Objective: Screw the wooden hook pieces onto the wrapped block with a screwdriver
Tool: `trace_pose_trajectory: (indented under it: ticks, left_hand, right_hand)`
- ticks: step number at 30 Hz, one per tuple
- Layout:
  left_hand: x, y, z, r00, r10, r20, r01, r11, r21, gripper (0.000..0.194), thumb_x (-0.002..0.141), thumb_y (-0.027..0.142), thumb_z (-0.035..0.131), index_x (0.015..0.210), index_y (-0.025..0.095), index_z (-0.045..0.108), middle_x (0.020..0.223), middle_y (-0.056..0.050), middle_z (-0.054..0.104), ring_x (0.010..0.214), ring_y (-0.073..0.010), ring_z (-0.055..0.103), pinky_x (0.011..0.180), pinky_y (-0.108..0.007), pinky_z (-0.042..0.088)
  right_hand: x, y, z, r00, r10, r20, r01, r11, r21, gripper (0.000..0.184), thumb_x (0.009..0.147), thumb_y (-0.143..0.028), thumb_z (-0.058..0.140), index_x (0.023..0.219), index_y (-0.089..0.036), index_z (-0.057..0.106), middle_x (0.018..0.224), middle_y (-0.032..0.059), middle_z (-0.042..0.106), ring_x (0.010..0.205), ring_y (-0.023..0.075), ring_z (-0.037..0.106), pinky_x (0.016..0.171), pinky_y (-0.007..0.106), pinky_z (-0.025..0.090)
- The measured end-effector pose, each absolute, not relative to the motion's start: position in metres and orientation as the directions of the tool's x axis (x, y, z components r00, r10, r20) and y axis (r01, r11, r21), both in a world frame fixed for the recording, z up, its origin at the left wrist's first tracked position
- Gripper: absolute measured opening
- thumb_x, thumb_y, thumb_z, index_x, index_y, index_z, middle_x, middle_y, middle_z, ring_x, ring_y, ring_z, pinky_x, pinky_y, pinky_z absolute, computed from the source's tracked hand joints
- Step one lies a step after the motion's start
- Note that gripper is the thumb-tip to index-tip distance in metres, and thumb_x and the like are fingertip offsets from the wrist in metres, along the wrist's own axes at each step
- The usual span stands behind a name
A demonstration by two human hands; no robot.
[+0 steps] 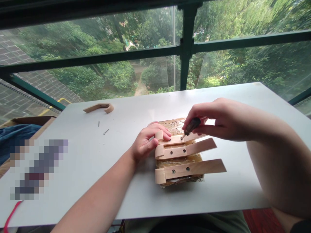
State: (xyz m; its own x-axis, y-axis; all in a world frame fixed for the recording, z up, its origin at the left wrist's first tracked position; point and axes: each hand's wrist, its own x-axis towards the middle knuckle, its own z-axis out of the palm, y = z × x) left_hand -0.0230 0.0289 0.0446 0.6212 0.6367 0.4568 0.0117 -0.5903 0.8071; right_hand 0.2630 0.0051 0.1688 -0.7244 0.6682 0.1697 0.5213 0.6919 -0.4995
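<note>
A block point(179, 158) wrapped in shiny brown tape lies on the white table, with three curved wooden hooks across it. The nearest hook point(201, 167) and the middle hook point(199, 148) each show two screw heads. My right hand point(206, 118) grips a screwdriver point(192, 125) with a dark handle, its tip at the right screw of the farthest hook point(175, 140). My left hand point(148, 139) is closed around the curled end of that same hook, fingers pressing on the wood near its left screw.
Another wooden hook point(98, 107) lies at the table's far left, near two loose screws point(106, 131). A pixelated object point(40, 171) with a red cord point(12, 215) is on the left. Beyond the table point(97, 181) stand green-framed windows; a cardboard box point(46, 123) with blue cloth is beside it.
</note>
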Motion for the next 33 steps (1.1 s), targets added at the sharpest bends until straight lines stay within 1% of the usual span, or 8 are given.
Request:
trace_pose_trajectory:
  ticks: [5, 9, 12, 16, 20, 26, 30, 33]
  left_hand:
    - [-0.023, 0.029, 0.045, 0.617, 0.639, 0.458, 0.022, -0.597, 0.802, 0.050, 0.093, 0.059, 0.048, 0.093, 0.019, 0.076, 0.102, -0.014, 0.072, 0.104, -0.0291, 0.063, 0.105, -0.048, 0.041]
    - [-0.023, 0.028, 0.045, 0.615, 0.648, 0.450, 0.022, -0.584, 0.811, 0.050, 0.093, 0.060, 0.048, 0.094, 0.019, 0.076, 0.102, -0.014, 0.072, 0.103, -0.0292, 0.063, 0.106, -0.049, 0.039]
    - [-0.023, 0.028, 0.044, 0.618, 0.645, 0.449, 0.017, -0.582, 0.813, 0.051, 0.093, 0.060, 0.047, 0.095, 0.018, 0.076, 0.103, -0.014, 0.072, 0.105, -0.0296, 0.063, 0.107, -0.049, 0.038]
    - [-0.022, 0.027, 0.044, 0.614, 0.646, 0.453, 0.014, -0.582, 0.813, 0.050, 0.093, 0.060, 0.047, 0.095, 0.019, 0.076, 0.104, -0.014, 0.071, 0.106, -0.0294, 0.062, 0.107, -0.049, 0.039]
    - [-0.022, 0.027, 0.045, 0.618, 0.650, 0.442, 0.015, -0.572, 0.820, 0.050, 0.093, 0.060, 0.048, 0.095, 0.018, 0.076, 0.104, -0.014, 0.072, 0.106, -0.0296, 0.063, 0.105, -0.049, 0.041]
    - [-0.023, 0.028, 0.046, 0.624, 0.648, 0.437, 0.017, -0.570, 0.822, 0.050, 0.093, 0.060, 0.048, 0.096, 0.019, 0.076, 0.104, -0.014, 0.071, 0.106, -0.0299, 0.062, 0.107, -0.049, 0.040]
    - [-0.023, 0.028, 0.046, 0.618, 0.650, 0.442, 0.021, -0.576, 0.817, 0.049, 0.093, 0.059, 0.048, 0.095, 0.019, 0.076, 0.104, -0.013, 0.072, 0.104, -0.0290, 0.062, 0.106, -0.049, 0.040]
    - [-0.023, 0.029, 0.046, 0.616, 0.645, 0.452, 0.018, -0.585, 0.811, 0.048, 0.093, 0.059, 0.048, 0.094, 0.020, 0.076, 0.103, -0.013, 0.073, 0.103, -0.0285, 0.063, 0.107, -0.049, 0.040]
  right_hand:
    - [0.255, 0.004, 0.168, -0.731, 0.654, 0.196, 0.488, 0.702, -0.519, 0.005, 0.085, -0.025, 0.065, 0.089, -0.021, 0.064, 0.080, 0.0011, 0.070, 0.066, 0.0135, 0.060, 0.057, 0.025, 0.042]
    - [0.242, 0.000, 0.162, -0.675, 0.675, 0.297, 0.502, 0.716, -0.486, 0.029, 0.085, -0.032, 0.065, 0.068, -0.021, 0.044, 0.061, -0.0031, 0.055, 0.054, 0.0093, 0.043, 0.051, 0.024, 0.032]
    - [0.237, 0.001, 0.157, -0.594, 0.729, 0.341, 0.569, 0.680, -0.463, 0.032, 0.085, -0.029, 0.063, 0.067, -0.022, 0.037, 0.056, -0.0050, 0.047, 0.052, 0.0090, 0.035, 0.050, 0.025, 0.028]
    - [0.238, 0.004, 0.155, -0.564, 0.753, 0.339, 0.624, 0.657, -0.423, 0.020, 0.085, -0.028, 0.060, 0.073, -0.021, 0.046, 0.062, -0.0030, 0.053, 0.055, 0.0102, 0.041, 0.053, 0.026, 0.030]
    - [0.239, 0.005, 0.154, -0.653, 0.678, 0.338, 0.500, 0.721, -0.479, 0.001, 0.086, -0.020, 0.058, 0.085, -0.020, 0.057, 0.076, 0.0006, 0.064, 0.065, 0.0122, 0.052, 0.060, 0.025, 0.038]
    - [0.241, 0.000, 0.159, -0.749, 0.602, 0.276, 0.366, 0.723, -0.586, 0.010, 0.088, -0.016, 0.055, 0.096, -0.019, 0.061, 0.087, 0.0021, 0.069, 0.071, 0.0121, 0.056, 0.064, 0.024, 0.043]
    - [0.246, -0.003, 0.166, -0.779, 0.596, 0.196, 0.382, 0.698, -0.605, 0.029, 0.081, -0.004, 0.054, 0.105, -0.019, 0.061, 0.096, 0.0030, 0.071, 0.078, 0.0138, 0.061, 0.068, 0.025, 0.046]
    - [0.252, -0.003, 0.169, -0.763, 0.624, 0.171, 0.434, 0.690, -0.579, 0.033, 0.085, -0.005, 0.052, 0.112, -0.021, 0.064, 0.101, 0.0030, 0.073, 0.081, 0.0145, 0.064, 0.070, 0.025, 0.047]
